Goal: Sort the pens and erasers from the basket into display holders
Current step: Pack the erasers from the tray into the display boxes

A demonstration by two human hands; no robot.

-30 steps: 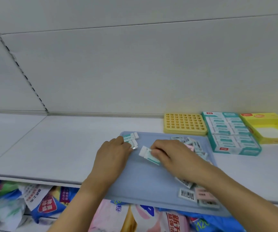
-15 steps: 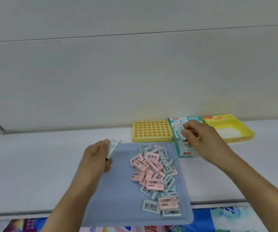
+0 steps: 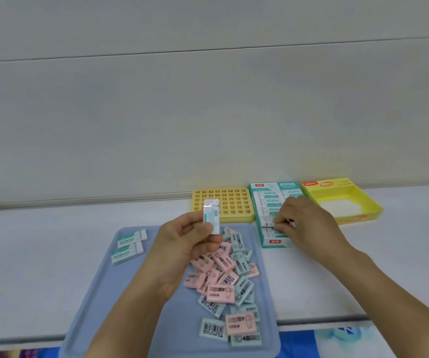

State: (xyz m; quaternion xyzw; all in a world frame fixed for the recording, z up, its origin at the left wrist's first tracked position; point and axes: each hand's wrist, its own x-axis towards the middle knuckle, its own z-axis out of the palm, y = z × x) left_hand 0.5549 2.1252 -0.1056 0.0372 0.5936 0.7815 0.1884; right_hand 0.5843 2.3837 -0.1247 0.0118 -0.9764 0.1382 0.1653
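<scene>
Pinching a white-and-teal eraser (image 3: 212, 215) upright between thumb and fingers, my left hand (image 3: 186, 244) is hovering above the blue tray (image 3: 99, 288). Item two, nearest me: pink and teal erasers (image 3: 225, 280) are lying in a loose pile on the tray's right half, several showing barcodes. Item three: two long white-and-teal erasers (image 3: 129, 245) are resting side by side at the tray's far-left corner. Item four: my right hand (image 3: 303, 223) is reaching into the teal display box (image 3: 272, 241) just beyond the tray, fingertips curled and pressing down on a white eraser (image 3: 269, 224) among the rows packed there. Item five, farther back: a yellow grid holder (image 3: 234, 205) is standing left of the teal box, touching it, and a yellow display box (image 3: 363, 202) is sitting to its right. All are resting on the white shelf (image 3: 40, 241).
</scene>
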